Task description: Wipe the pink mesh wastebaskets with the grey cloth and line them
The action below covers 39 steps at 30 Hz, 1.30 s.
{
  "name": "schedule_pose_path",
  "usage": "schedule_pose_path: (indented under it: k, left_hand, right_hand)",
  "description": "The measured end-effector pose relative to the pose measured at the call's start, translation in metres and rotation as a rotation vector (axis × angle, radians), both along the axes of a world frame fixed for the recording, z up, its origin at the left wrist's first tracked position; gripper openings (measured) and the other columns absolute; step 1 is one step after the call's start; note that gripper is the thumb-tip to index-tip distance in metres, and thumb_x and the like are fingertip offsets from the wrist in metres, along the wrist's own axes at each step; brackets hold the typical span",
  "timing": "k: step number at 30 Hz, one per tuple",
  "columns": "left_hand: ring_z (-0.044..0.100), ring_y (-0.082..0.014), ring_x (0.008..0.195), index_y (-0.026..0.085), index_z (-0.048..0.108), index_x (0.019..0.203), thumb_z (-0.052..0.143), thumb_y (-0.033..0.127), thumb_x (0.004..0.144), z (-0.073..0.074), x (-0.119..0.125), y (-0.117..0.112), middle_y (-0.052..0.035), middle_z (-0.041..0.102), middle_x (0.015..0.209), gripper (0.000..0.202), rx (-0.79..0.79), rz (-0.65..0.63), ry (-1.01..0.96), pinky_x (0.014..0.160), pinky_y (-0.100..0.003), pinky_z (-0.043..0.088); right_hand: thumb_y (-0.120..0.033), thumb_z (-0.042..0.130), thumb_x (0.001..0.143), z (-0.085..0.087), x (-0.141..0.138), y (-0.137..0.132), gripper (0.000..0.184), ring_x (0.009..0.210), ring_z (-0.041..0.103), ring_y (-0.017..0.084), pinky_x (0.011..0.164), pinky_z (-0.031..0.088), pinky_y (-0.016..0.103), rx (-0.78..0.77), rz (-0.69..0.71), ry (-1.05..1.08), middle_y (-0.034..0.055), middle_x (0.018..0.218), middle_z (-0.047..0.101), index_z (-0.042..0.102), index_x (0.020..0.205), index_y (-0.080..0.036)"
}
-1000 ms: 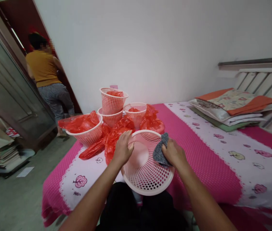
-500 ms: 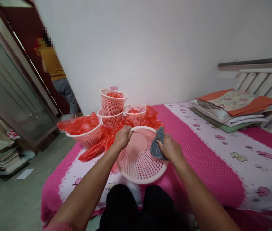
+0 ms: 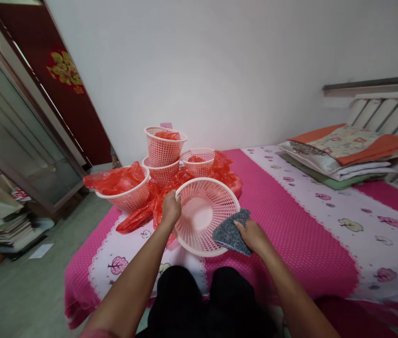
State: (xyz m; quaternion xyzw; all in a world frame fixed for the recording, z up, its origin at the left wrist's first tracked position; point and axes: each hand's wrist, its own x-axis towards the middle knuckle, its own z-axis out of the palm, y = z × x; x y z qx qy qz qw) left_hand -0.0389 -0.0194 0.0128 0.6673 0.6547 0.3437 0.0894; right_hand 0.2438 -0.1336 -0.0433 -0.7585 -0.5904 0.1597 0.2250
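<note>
My left hand [image 3: 170, 209] grips the left rim of a pale pink perforated plastic basket [image 3: 203, 213], tilted so its opening faces me. A grey cloth [image 3: 232, 231] lies against the basket's lower right rim, with the fingers of my right hand [image 3: 253, 235] closed on it. Both sit over the near edge of a bed with a pink dotted cover [image 3: 300, 234].
Several more pink baskets [image 3: 165, 146] with red plastic bags [image 3: 116, 180] stand on the bed behind. Folded bedding [image 3: 339, 152] is stacked at the right by a headboard. A glass cabinet door [image 3: 15, 145], stacked books [image 3: 6, 230] and a dark red door [image 3: 61, 80] are at the left.
The basket has tipped up more toward me, and my right hand with the cloth has slid down to its lower right rim. The person in the doorway has gone out of view.
</note>
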Motion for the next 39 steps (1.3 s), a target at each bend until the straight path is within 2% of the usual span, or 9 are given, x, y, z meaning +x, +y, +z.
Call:
schedule_pose_path:
  k: [7, 11, 14, 17, 20, 23, 27, 32, 39]
  left_hand:
    - [0.072, -0.0302, 0.096, 0.023, 0.063, 0.106, 0.051, 0.027, 0.103, 0.004, 0.005, 0.009, -0.0129, 0.075, 0.103, 0.013, -0.075, -0.007, 0.016, 0.083, -0.038, 0.050]
    - [0.071, -0.0321, 0.105, 0.021, 0.062, 0.112, 0.053, 0.023, 0.101, -0.001, 0.011, 0.017, -0.0159, 0.074, 0.107, 0.015, -0.051, -0.040, -0.065, 0.093, -0.043, 0.051]
    - [0.066, -0.0295, 0.124, 0.018, 0.062, 0.123, 0.054, 0.015, 0.096, -0.005, 0.020, 0.022, -0.0176, 0.071, 0.127, 0.029, 0.036, -0.140, -0.181, 0.108, -0.044, 0.050]
    - [0.064, -0.0223, 0.132, 0.016, 0.061, 0.136, 0.047, 0.009, 0.094, -0.008, 0.029, 0.026, -0.0139, 0.069, 0.140, 0.045, 0.071, -0.289, -0.246, 0.118, -0.039, 0.046]
    - [0.062, -0.0221, 0.138, 0.016, 0.059, 0.147, 0.046, 0.009, 0.093, -0.011, 0.037, 0.029, -0.0117, 0.068, 0.148, 0.057, 0.073, -0.389, -0.339, 0.124, -0.040, 0.043]
    - [0.058, -0.0242, 0.144, 0.018, 0.058, 0.153, 0.047, 0.004, 0.086, -0.015, 0.041, 0.034, -0.0095, 0.064, 0.155, 0.070, 0.074, -0.426, -0.438, 0.129, -0.044, 0.038]
    - [0.057, -0.0244, 0.147, 0.016, 0.059, 0.155, 0.047, -0.001, 0.080, -0.020, 0.040, 0.041, -0.0091, 0.063, 0.157, 0.078, 0.052, -0.436, -0.445, 0.131, -0.043, 0.035]
    - [0.054, -0.0248, 0.149, 0.014, 0.059, 0.154, 0.047, -0.002, 0.077, -0.026, 0.038, 0.050, -0.0101, 0.063, 0.157, 0.080, 0.069, -0.454, -0.447, 0.133, -0.043, 0.032]
    - [0.052, -0.0270, 0.151, 0.018, 0.061, 0.153, 0.049, -0.001, 0.075, -0.028, 0.026, 0.052, -0.0081, 0.063, 0.157, 0.081, 0.074, -0.494, -0.444, 0.135, -0.048, 0.028]
  right_hand:
    - [-0.037, 0.044, 0.111, 0.004, -0.015, -0.040, 0.040, 0.097, 0.078, 0.032, 0.080, 0.051, 0.036, -0.172, 0.036, -0.118, 0.0216, 0.103, 0.080, 0.075, 0.111, -0.012]
    - [-0.033, 0.046, 0.107, 0.025, -0.020, -0.045, 0.030, 0.102, 0.074, 0.030, 0.086, 0.051, 0.036, 0.059, 0.086, -0.114, 0.0195, 0.111, 0.076, 0.069, 0.113, -0.014]
    - [-0.028, 0.048, 0.104, 0.037, -0.038, -0.032, 0.024, 0.107, 0.070, 0.028, 0.092, 0.052, 0.034, 0.279, 0.150, -0.022, 0.0164, 0.116, 0.072, 0.065, 0.116, -0.015]
    - [-0.025, 0.046, 0.104, 0.042, -0.074, -0.016, 0.027, 0.109, 0.069, 0.027, 0.097, 0.052, 0.034, 0.352, 0.198, 0.090, 0.0156, 0.117, 0.071, 0.062, 0.123, -0.015]
    - [-0.023, 0.044, 0.105, 0.039, -0.116, -0.005, 0.034, 0.111, 0.070, 0.026, 0.096, 0.053, 0.034, 0.321, 0.254, 0.154, 0.0172, 0.123, 0.072, 0.059, 0.134, -0.013]
    - [-0.022, 0.047, 0.106, 0.032, -0.143, -0.003, 0.037, 0.118, 0.068, 0.028, 0.098, 0.054, 0.035, 0.327, 0.340, 0.107, 0.0179, 0.129, 0.072, 0.057, 0.140, -0.013]
    - [-0.015, 0.052, 0.099, 0.015, -0.146, -0.014, 0.046, 0.121, 0.066, 0.031, 0.101, 0.054, 0.040, 0.338, 0.391, -0.068, 0.0176, 0.129, 0.073, 0.056, 0.146, -0.015]
    - [-0.005, 0.061, 0.084, -0.019, -0.121, -0.039, 0.071, 0.125, 0.063, 0.033, 0.109, 0.052, 0.042, 0.316, 0.452, -0.151, 0.0176, 0.140, 0.069, 0.053, 0.154, -0.014]
    - [0.002, 0.046, 0.083, -0.071, -0.058, -0.057, 0.081, 0.126, 0.063, 0.031, 0.110, 0.053, 0.048, 0.331, 0.456, -0.204, 0.0095, 0.148, 0.067, 0.052, 0.160, -0.023]
